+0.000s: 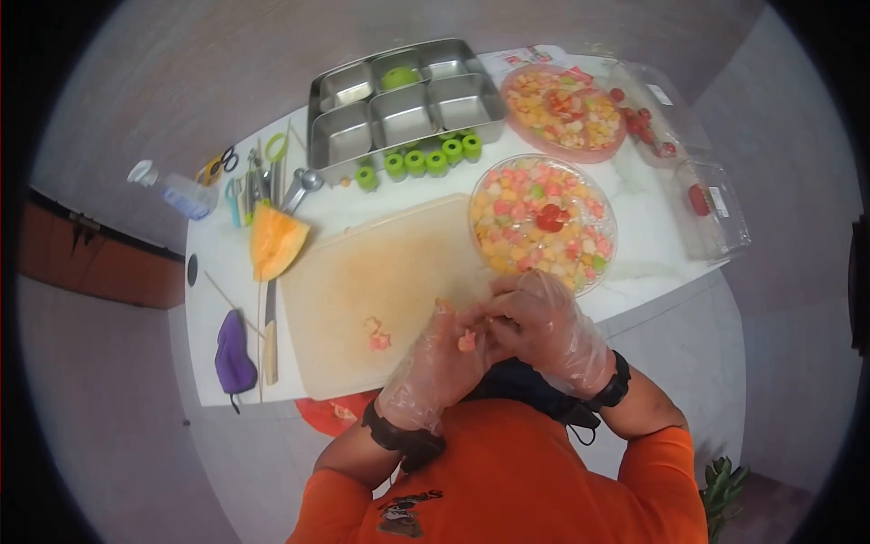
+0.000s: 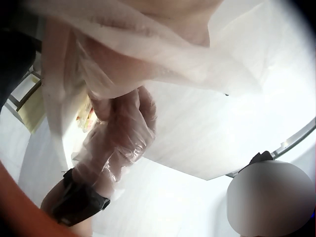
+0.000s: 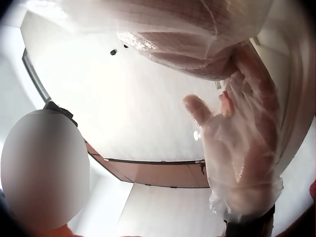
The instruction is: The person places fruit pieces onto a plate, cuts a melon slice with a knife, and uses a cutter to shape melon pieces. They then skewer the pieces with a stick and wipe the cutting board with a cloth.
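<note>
White table, cutting board crowded by fruit platters

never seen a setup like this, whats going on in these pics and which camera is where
There is no robot here: a person works with two gloved hands. The head picture looks down from a head camera; the other two come from cameras on the left and right wrists.

The table holds a cutting board, a steel tray, green cutters, an orange melon wedge, and a clear dish and pink dish of diced fruit.

A small pink piece lies on the open left hand. Whether the right hand holds anything is unclear.
</note>
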Demonstrator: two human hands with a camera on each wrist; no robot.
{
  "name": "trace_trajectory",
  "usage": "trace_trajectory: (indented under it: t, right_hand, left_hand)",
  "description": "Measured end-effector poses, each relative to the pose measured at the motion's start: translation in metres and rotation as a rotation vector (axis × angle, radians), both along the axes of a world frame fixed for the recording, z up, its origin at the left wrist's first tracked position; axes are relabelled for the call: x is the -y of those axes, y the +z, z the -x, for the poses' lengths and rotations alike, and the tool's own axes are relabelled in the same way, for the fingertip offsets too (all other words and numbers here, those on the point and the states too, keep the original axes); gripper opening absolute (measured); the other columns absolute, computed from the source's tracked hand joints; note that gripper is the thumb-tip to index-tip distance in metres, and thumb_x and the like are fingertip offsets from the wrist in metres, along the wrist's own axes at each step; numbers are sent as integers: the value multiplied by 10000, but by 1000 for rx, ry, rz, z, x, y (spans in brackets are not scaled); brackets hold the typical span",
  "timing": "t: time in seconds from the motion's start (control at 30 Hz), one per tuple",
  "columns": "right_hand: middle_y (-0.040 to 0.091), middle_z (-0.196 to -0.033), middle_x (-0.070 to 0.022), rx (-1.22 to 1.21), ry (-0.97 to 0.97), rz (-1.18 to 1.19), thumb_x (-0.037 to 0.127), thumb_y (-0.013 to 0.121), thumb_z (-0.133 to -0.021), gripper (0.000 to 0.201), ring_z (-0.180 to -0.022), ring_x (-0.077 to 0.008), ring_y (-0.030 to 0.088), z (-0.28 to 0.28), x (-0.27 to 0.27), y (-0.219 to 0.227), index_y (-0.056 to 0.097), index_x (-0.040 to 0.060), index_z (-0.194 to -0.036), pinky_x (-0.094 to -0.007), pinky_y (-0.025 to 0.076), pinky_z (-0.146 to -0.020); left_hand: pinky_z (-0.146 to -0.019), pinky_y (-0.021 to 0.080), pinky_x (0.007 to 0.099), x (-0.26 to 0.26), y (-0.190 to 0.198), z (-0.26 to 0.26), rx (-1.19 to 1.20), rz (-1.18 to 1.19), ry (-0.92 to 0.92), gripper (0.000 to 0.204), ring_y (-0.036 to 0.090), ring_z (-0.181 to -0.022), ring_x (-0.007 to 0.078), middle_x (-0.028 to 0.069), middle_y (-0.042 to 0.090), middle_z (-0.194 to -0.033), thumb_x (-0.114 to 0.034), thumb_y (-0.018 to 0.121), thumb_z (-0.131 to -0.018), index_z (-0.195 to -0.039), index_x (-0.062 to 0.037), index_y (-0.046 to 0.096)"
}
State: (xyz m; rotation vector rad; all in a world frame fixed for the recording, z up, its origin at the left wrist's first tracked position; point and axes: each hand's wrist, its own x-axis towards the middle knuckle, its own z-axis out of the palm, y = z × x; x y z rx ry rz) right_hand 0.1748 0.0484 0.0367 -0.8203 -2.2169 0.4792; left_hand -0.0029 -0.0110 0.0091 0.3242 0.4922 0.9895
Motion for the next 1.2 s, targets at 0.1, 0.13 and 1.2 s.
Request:
trace_trajectory:
  t: [0.1,0.13,1.2]
  right_hand:
    - [686,-1034,-101,-105,-7,48,72,759,-755,171,-864,-324,650,-6,-7,2,714,80,-920,-415,524,-753]
    - [686,-1034,-101,-95,-16,40,72,759,-755,171,-864,-324,650,-10,-10,7,714,80,-920,-415,524,-753]
    - [705,-921,-130,-99,-392,539,137,670,-927,192,-827,-205,662,-87,-108,12,721,-30,-1008,-333,531,-766]
  left_hand:
    - [-1125,418,486,-11,6,-6,-11,-24,1,1023,546,-1303,283,160,561,-1410,-842,440,-902,-1437,28,494]
    - [-1115,430,490,-12,8,-7,-23,-31,28,1011,547,-1305,296,169,558,-1417,-830,445,-910,-1439,30,488]
    - [-1037,504,500,-25,-31,9,234,-28,80,955,644,-1159,328,219,584,-1439,-774,553,-898,-1483,-21,497]
